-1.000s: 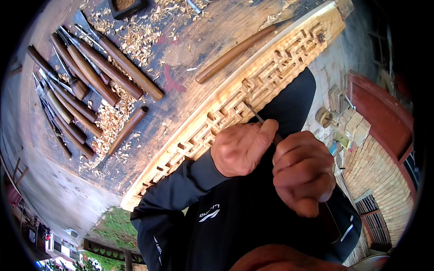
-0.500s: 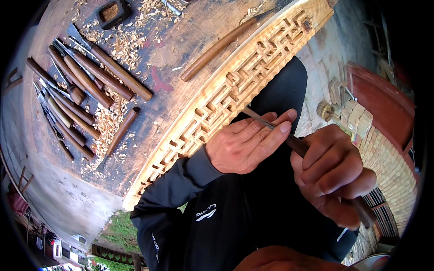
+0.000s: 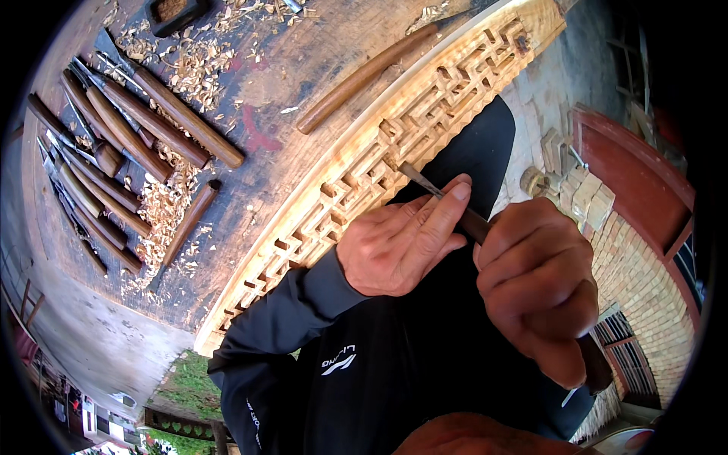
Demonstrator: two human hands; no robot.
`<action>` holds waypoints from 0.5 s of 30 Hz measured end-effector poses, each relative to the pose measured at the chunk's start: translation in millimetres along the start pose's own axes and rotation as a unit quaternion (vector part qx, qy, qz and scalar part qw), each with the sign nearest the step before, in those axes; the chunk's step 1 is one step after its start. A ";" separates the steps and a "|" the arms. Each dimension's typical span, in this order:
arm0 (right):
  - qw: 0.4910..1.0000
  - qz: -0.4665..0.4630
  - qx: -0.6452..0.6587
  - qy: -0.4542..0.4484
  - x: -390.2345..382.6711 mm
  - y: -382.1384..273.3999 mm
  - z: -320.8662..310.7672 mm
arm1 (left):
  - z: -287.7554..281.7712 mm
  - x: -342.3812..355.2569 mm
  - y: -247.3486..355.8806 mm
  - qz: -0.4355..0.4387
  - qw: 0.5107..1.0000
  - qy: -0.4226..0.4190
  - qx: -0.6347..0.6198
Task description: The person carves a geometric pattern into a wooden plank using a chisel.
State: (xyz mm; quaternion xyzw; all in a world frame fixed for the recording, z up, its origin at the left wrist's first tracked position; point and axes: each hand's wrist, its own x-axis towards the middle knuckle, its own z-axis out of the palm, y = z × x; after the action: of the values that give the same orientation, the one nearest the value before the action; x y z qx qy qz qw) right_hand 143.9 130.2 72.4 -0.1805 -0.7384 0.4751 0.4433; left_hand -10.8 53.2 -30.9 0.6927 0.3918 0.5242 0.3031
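A long, pale wooden board (image 3: 409, 98), carved with an angular fretwork, lies along the workbench's edge. A narrow metal chisel (image 3: 417, 178) has its tip at the middle of the pattern. My left hand (image 3: 394, 243) holds the chisel's shaft with fairly straight fingers laid across it and the thumb below, close to the board. My right hand (image 3: 535, 284) is closed round the chisel's dark wooden handle, lower right of the left one, over my dark clothing.
Several wood-handled carving tools (image 3: 129, 129) lie on the bench (image 3: 273, 189) among curled shavings (image 3: 167, 212). A single tool (image 3: 364, 76) lies behind the board. A dark square box (image 3: 174, 11) sits at the back. Blocks (image 3: 588, 193) and a red panel (image 3: 622, 167) are at right.
My left fingers have straightened over the shaft. My right hand swung out to the right with the chisel, then came back slightly up and left; the tip is again on the carving.
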 end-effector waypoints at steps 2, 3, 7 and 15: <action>1.000 0.013 0.003 -0.021 0.9 2.5 -2.0 | 0.6 -2.1 0.2 -0.002 1.000 0.007 0.017; 1.000 0.015 0.006 -0.022 1.8 4.5 -1.0 | 0.5 -2.5 0.0 -0.003 1.000 0.010 0.024; 1.000 0.016 0.020 -0.012 3.5 7.5 9.1 | -1.3 -1.9 0.8 -0.014 1.000 0.017 0.020; 0.998 0.010 0.043 -0.045 11.1 16.2 15.5 | -3.5 -6.2 2.6 -0.058 0.998 0.023 -0.013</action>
State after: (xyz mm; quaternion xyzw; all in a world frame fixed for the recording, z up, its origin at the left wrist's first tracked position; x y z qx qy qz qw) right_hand 122.6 137.3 61.4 -0.1467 -0.7348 0.5182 0.4122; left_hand -14.5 46.6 -30.8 0.6525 0.4317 0.5263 0.3331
